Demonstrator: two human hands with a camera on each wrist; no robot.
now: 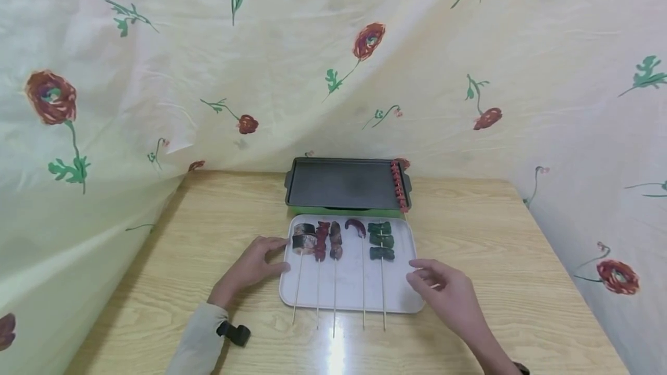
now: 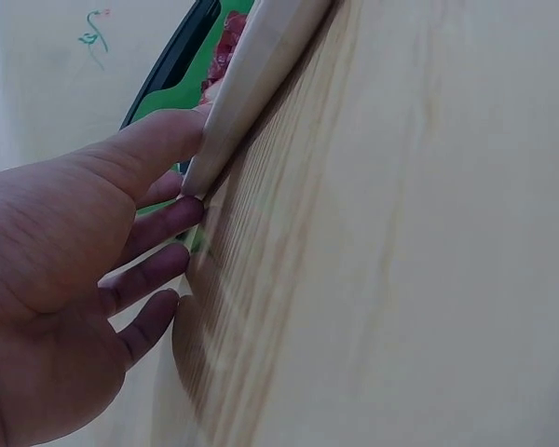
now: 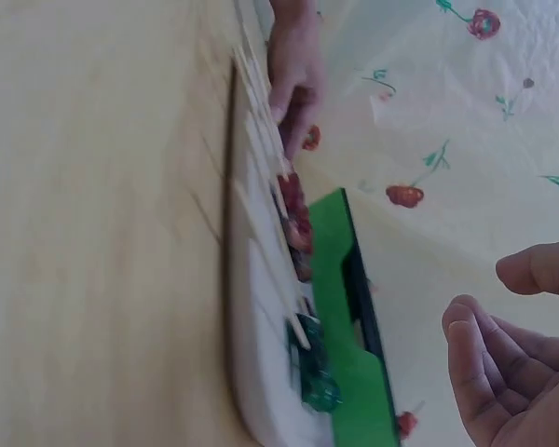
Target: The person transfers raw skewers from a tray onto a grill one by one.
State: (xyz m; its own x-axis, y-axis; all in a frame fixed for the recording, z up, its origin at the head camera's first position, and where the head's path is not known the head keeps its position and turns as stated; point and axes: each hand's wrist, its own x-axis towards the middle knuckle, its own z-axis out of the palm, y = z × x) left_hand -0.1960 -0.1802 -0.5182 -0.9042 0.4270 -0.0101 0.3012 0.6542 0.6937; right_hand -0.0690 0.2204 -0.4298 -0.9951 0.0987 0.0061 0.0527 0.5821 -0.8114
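Observation:
A white tray (image 1: 349, 291) lies on the table and bears several skewers, their sticks jutting over the near edge. From the left come chunky dark-and-pale pieces (image 1: 304, 239), red meat (image 1: 321, 242), brownish pieces (image 1: 336, 241), a curled dark-red piece (image 1: 356, 227) and folded green pieces (image 1: 381, 241). At the tray's left edge, my left hand (image 1: 255, 262) touches the rim with thumb and fingers spread; the left wrist view shows the thumb (image 2: 163, 140) against it. My right hand (image 1: 445, 288) hovers by the right edge, fingers loosely bent, holding nothing.
Behind the tray stands a black griddle pan (image 1: 339, 184) on a green base (image 3: 340, 279). A skewer of small red pieces (image 1: 398, 187) lies along its right side. Flowered cloth (image 1: 292, 62) hangs behind the wooden table (image 1: 484, 230).

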